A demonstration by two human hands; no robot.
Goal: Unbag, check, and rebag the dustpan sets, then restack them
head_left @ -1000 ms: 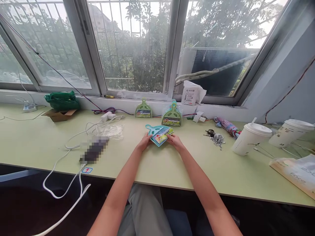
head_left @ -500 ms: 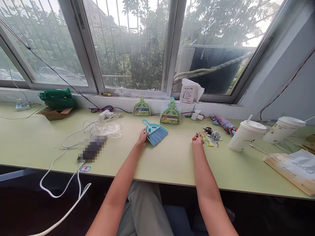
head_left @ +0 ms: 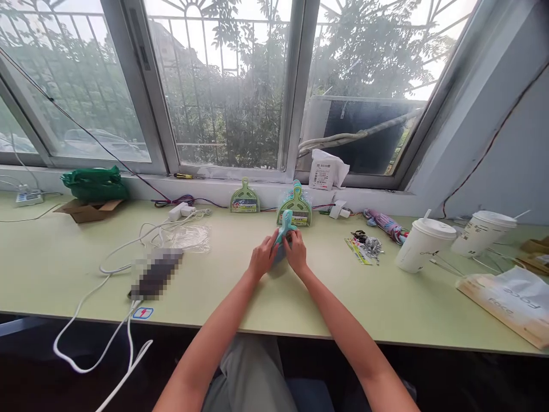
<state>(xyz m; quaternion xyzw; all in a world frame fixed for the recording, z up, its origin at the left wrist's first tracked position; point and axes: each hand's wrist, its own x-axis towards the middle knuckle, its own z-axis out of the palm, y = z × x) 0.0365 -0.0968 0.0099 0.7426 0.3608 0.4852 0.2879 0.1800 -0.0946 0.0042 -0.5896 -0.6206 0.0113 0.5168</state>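
Both my hands grip a small teal dustpan and brush set [head_left: 287,220] over the middle of the table. My left hand [head_left: 262,255] is closed on its left side, and my right hand [head_left: 296,249] is closed on its right side. The set is turned nearly edge-on, handle up, and my fingers hide much of it. Just behind it, a stack of packaged green dustpan sets [head_left: 303,210] leans by the window ledge. One more packaged green set [head_left: 245,200] stands to the left of the stack.
A phone-like blurred object [head_left: 158,273], white cables [head_left: 114,270] and a clear plastic bag [head_left: 192,238] lie left. Metal clips [head_left: 372,246] with a yellow-green card [head_left: 357,250], white cups [head_left: 424,245] and a tissue pack [head_left: 506,303] are right. A box [head_left: 89,210] sits far left.
My right hand has moved left from beside the clips and card and taken hold of the teal set. The set has turned from its broad side to nearly edge-on. The camera view has shifted slightly.
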